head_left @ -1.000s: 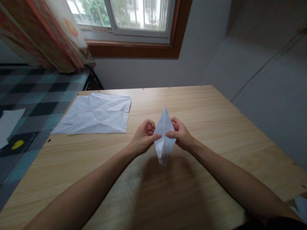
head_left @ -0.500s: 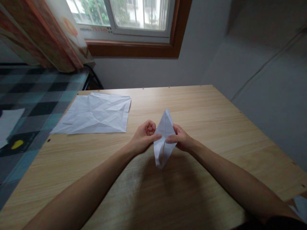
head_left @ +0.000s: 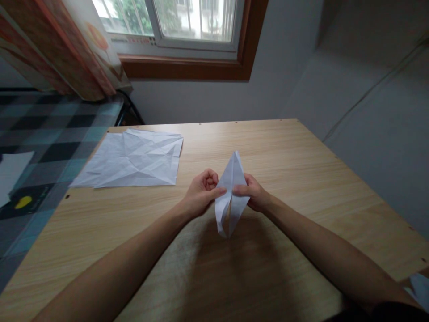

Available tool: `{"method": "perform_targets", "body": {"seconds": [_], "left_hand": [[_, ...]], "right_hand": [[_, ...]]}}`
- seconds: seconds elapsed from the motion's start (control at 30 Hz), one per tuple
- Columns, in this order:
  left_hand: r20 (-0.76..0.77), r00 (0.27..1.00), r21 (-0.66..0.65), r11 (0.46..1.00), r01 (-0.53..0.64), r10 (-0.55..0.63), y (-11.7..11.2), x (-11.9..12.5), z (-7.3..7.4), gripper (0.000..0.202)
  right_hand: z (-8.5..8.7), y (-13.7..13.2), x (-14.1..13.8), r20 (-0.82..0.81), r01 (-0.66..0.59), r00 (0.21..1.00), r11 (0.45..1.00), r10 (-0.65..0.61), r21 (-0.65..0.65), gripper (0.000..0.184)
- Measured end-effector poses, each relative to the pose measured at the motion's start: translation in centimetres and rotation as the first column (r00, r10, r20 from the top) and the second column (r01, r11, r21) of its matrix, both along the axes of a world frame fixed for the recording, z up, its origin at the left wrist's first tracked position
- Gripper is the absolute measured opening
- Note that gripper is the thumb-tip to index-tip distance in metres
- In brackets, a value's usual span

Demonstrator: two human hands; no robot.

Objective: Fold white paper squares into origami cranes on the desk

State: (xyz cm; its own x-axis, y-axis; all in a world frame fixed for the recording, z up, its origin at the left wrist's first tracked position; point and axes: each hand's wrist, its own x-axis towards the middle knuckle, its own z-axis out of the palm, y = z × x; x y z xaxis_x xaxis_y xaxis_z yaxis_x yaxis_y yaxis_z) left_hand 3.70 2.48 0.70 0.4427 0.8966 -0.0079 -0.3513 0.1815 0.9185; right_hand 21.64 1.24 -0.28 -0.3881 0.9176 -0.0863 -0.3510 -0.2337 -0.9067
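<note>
A sheet of white paper folded into a long diamond (head_left: 231, 179) is held above the middle of the table. Its upper end comes to a point, and a slit runs down the lower half, parting it into two flaps. On the left edge, my left hand (head_left: 203, 191) pinches the paper, thumb on the front face and the other fingers curled. My right hand (head_left: 256, 193) grips the right edge, its thumb pressed flat on the front near the top of the slit and its fingers behind, partly hidden.
Creased white sheets (head_left: 137, 161) lie at the table's far left. The wooden table (head_left: 301, 179) reaches toward the wall under a window (head_left: 194, 27). A checked cloth (head_left: 60, 129) covers a surface on the left. White paper (head_left: 418, 288) shows at the lower right.
The top point of the folded paper has shifted slightly right, and its two tips now lie closer together. My right thumb has moved up a little. Both hands keep their hold.
</note>
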Motion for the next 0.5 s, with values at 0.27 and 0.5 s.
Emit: {"method": "perform_targets", "body": {"seconds": [0.27,0.5], "left_hand": [[0.03,0.999,-0.004,1.0,0.015,-0.015,-0.15,0.13,-0.15,0.05],[0.017,0.998,0.021,0.997,-0.069,0.068,0.16,0.01,-0.36,0.047]], "right_hand": [[0.15,-0.11,-0.01,-0.01,-0.044,0.999,0.999,0.044,-0.016,0.049],[0.48,-0.03,-0.43,-0.049,0.015,0.999,0.999,-0.014,0.031,0.05]]}}
